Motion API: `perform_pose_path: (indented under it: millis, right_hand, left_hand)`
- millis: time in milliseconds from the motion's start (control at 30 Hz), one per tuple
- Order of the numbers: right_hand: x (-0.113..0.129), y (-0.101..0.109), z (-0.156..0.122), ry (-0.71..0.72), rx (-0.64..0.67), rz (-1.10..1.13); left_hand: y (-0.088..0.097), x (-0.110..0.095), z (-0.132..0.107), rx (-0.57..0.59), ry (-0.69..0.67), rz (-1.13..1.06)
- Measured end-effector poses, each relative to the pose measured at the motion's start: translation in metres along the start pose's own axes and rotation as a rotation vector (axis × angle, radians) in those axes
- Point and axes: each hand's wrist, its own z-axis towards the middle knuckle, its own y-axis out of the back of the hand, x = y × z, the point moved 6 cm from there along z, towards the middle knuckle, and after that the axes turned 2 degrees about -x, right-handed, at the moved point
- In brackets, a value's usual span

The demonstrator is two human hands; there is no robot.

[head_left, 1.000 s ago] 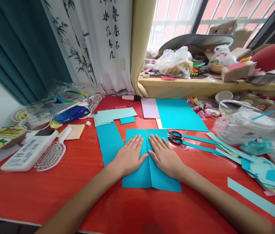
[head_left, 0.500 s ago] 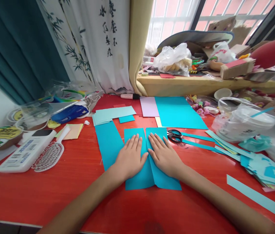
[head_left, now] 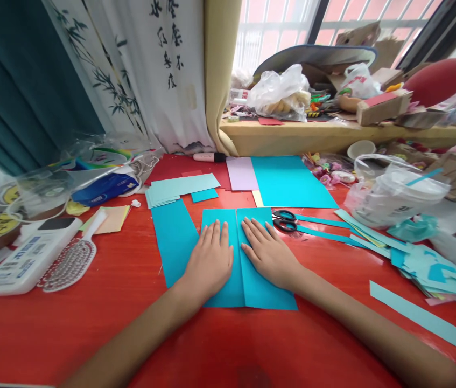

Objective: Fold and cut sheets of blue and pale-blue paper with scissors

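Observation:
A blue sheet of paper lies on the red table in front of me, with a crease running down its middle. My left hand rests flat on its left half, fingers stretched out. On the right half, my right hand presses down with its fingers spread a little. Black-handled scissors lie just beyond my right hand, close to the sheet's right edge. Another blue paper piece sits beside my left hand. Pale blue paper strips overlap its far end.
A large blue sheet and a lilac sheet lie farther back. Paper scraps, a single strip and a white bucket are at the right. A hairbrush and a white box-shaped item lie left.
The paper's raised middle crease now lies flatter. My hands are slightly farther apart at the thumbs, the left having shifted a little left. The whole view has shifted slightly.

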Motion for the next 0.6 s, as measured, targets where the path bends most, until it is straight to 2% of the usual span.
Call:
perform_pose_path:
  millis: [233,467,600]
  right_hand:
    - [-0.008,-0.003,0.007,0.062,0.028,0.055]
    - [-0.005,-0.001,0.009,0.041,0.002,0.12]
    - [0.0,-0.004,0.007,0.01,0.003,0.096]
  left_hand:
    - [-0.004,-0.004,-0.001,0.073,-0.216,-0.013]
    - [-0.008,0.002,0.007,0.057,-0.119,-0.036]
    - [-0.009,0.001,0.008,0.028,-0.117,-0.052]
